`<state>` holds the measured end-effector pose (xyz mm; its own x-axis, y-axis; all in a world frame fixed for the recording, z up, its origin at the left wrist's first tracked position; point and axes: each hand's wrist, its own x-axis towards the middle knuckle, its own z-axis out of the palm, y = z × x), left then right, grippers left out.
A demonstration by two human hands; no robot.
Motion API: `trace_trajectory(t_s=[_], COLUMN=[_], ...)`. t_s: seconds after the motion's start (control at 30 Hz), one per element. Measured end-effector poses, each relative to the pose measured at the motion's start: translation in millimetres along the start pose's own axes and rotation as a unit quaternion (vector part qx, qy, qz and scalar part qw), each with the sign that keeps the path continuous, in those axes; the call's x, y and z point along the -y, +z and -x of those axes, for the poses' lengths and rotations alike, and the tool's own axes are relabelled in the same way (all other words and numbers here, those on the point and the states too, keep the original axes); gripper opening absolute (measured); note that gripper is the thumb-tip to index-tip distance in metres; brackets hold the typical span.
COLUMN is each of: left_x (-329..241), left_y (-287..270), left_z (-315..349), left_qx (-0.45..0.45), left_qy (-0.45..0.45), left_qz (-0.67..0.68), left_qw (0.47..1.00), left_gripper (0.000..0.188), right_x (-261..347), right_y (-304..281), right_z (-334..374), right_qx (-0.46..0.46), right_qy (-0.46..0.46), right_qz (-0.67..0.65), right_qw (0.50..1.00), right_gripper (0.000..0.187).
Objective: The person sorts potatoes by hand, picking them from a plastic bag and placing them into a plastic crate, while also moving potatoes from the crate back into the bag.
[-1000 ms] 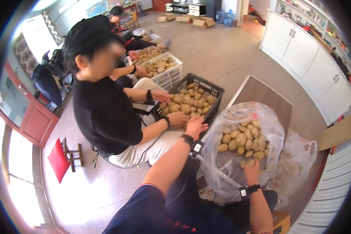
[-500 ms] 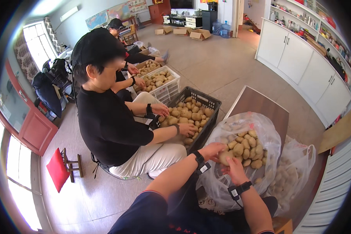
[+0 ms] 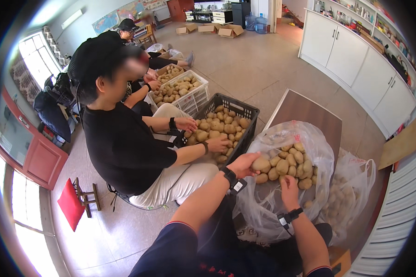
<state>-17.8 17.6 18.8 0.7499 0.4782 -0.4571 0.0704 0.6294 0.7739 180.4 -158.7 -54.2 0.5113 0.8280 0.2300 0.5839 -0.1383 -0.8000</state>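
My left hand [image 3: 243, 167] is closed round a potato [image 3: 261, 165] at the left side of an opened clear plastic bag [image 3: 269, 203]. Several potatoes [image 3: 293, 161] lie heaped in that bag, on a dark brown tabletop. My right hand [image 3: 289, 191] is over the near edge of the heap, its fingers drawn together; whether anything is between them I cannot make out. Each of my wrists wears a black strap with a small white-faced device.
To the left, a seated person reaches into a black crate [image 3: 250, 112] of potatoes. Beyond stand a white crate [image 3: 196, 99] of potatoes and other people. Another potato-filled plastic bag [image 3: 349, 196] is at the right. A red-seated stool [image 3: 71, 204] lies at far left.
Both my hands were together at one potato; now the left holds it farther left, and the right has drawn away from it. The view has shifted slightly. The neighbour's hands still work in the black crate.
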Motion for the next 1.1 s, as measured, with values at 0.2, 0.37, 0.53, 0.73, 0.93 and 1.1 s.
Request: trace_trajectory(t_s=[0.2, 0.37, 0.53, 0.73, 0.93, 1.1], left_x=[8.4, 15.9, 21.0, 22.0, 23.9, 29.9], left_y=[-46.1, -90.3, -104.9, -116.3, -128.3, -133.1], left_z=[-14.7, -22.4, -23.9, -27.9, -28.7, -41.4], left_qx=[-0.116, -0.178, -0.227, -0.305, -0.290, -0.333], left_qy=[0.066, 0.133, 0.170, 0.210, 0.239, 0.270], left_qz=[0.130, 0.220, 0.281, 0.305, 0.336, 0.335], left_qw=[0.982, 0.950, 0.917, 0.877, 0.864, 0.839], left_gripper=[0.036, 0.039, 0.039, 0.032, 0.027, 0.024], right_x=[-25.9, -32.0, -41.2, -23.9, -17.9, -41.6], right_y=[-26.0, -27.7, -19.7, -15.0, -14.3, -16.4], right_z=[13.1, 22.0, 26.8, 33.8, 44.0, 44.2], right_qx=[-0.014, 0.040, 0.049, 0.116, 0.115, 0.098], right_qy=[-0.012, 0.040, 0.020, 0.023, 0.017, 0.034], right_qz=[0.200, 0.245, 0.265, 0.293, 0.311, 0.238], right_qw=[0.980, 0.968, 0.963, 0.949, 0.943, 0.966], right_gripper=[0.045, 0.052, 0.053, 0.051, 0.046, 0.043])
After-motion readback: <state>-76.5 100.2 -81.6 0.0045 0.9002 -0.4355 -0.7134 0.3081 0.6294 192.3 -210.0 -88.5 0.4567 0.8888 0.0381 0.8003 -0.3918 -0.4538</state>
